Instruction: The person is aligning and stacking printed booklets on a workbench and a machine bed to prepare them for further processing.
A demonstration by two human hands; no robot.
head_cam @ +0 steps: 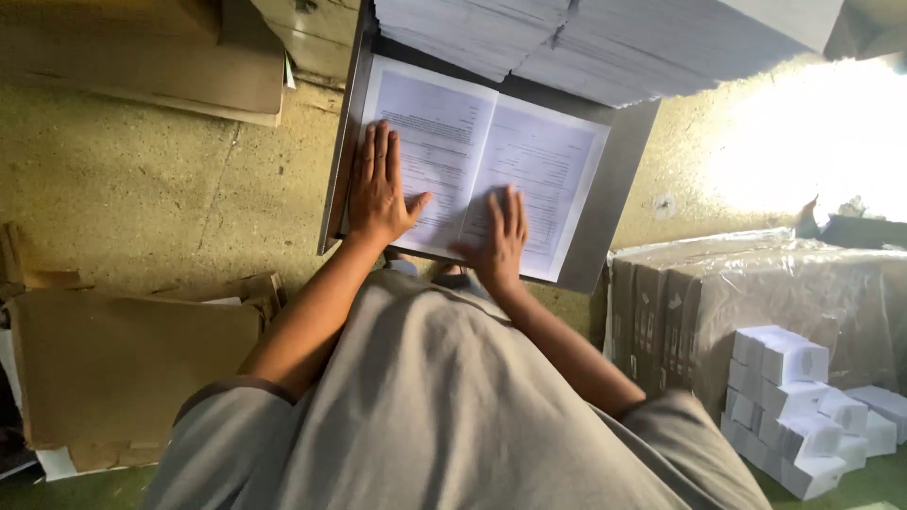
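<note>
Head camera view: a person in a grey shirt presses both hands flat on a printed sheet lying creased down the middle on a grey metal table. The left hand, fingers spread and gripping nothing, pins the left page; the right hand, likewise open, bears on the fold, apparently to flatten it. Stacked paper sits just behind, wrapped boxes on the right.

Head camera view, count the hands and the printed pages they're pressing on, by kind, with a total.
Hands: 2, left hand and right hand, both flat on the sheet
Printed pages: 2, left page and right page
Total: 4
</note>
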